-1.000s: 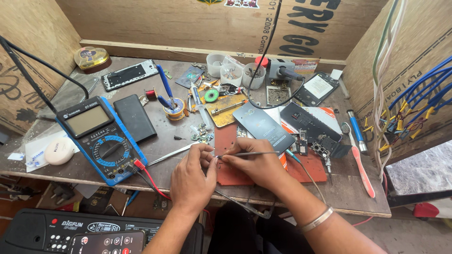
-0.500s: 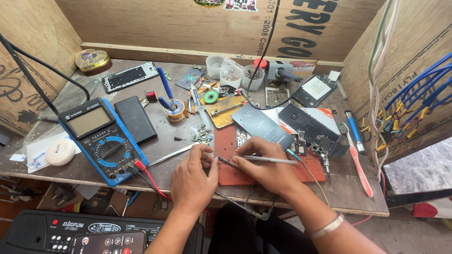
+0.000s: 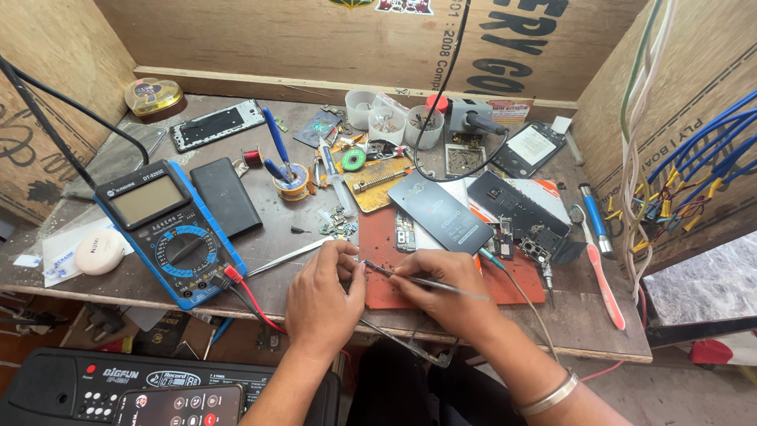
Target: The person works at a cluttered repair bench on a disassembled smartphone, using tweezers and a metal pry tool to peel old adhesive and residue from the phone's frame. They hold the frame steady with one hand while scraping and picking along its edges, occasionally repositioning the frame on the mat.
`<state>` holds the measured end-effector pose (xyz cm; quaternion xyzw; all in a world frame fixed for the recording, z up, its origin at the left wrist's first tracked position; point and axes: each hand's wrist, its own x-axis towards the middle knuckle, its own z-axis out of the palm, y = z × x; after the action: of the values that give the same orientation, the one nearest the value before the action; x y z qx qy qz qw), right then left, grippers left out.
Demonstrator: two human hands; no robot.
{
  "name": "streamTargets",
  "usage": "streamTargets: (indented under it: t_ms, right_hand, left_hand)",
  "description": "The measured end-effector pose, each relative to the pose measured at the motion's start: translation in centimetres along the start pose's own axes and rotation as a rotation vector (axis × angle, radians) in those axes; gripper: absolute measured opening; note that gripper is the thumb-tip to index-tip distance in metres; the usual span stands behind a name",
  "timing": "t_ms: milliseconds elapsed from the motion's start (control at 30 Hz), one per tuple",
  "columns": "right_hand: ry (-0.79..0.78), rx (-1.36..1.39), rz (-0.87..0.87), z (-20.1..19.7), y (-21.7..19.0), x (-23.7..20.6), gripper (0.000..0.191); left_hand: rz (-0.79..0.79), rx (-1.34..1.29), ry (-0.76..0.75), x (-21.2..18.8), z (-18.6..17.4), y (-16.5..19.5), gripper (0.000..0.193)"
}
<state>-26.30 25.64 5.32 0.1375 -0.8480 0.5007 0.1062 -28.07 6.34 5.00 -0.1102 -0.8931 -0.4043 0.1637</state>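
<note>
Apparently mid-repair at the bench's front edge, right hand (image 3: 441,285) clamped thin metal tweezers (image 3: 422,280) while left hand (image 3: 323,293) fingers pinched something tiny on the red rubber mat (image 3: 378,244); steadiness mattered next.

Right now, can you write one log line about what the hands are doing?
left hand: pinching something tiny, too small to tell | right hand: holds thin metal tool, tip toward left fingers | over red mat | multimeter left

Worn wooden bench (image 3: 260,248): blue multimeter (image 3: 169,231), black phone (image 3: 225,196), red mat (image 3: 441,260), solder spool (image 3: 292,182).
</note>
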Motion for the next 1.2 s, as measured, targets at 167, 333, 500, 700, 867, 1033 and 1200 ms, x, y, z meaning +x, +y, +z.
streamTargets:
  t_ms: [167, 333, 500, 700, 867, 1033, 1200]
  right_hand:
    - [-0.062, -0.207, -0.157, -0.1, 0.1, 0.1, 0.013]
    - [-0.093, -0.215, -0.262, -0.5, 0.1, 1.4, 0.013]
    - [-0.119, -0.204, -0.375, -0.5, -0.2, 2.0, 0.014]
    - [-0.118, -0.158, -0.325, -1.1, -0.2, 0.9, 0.011]
    - [-0.13, -0.212, -0.224, -0.9, 0.0, 1.2, 0.012]
    - [-0.123, -0.131, -0.348, -1.6, 0.1, 0.7, 0.011]
    - [-0.101, -0.173, -0.199, -0.8, 0.6, 0.9, 0.013]
  left_hand:
    - [-0.013, -0.01, -0.002, 0.0, 0.0, -0.1, 0.024]
    - [-0.039, -0.004, -0.028, 0.1, 0.0, 0.1, 0.025]
    - [-0.071, -0.009, -0.015, 0.0, -0.1, 0.4, 0.026]
    - [-0.084, 0.014, -0.018, 0.1, 0.0, 0.4, 0.024]
    - [-0.086, 0.007, -0.028, -0.1, 0.1, 0.4, 0.024]
    - [-0.072, -0.004, -0.01, -0.1, 0.1, 0.4, 0.024]
    - [-0.074, 0.002, -0.021, -0.1, 0.2, 0.1, 0.023]
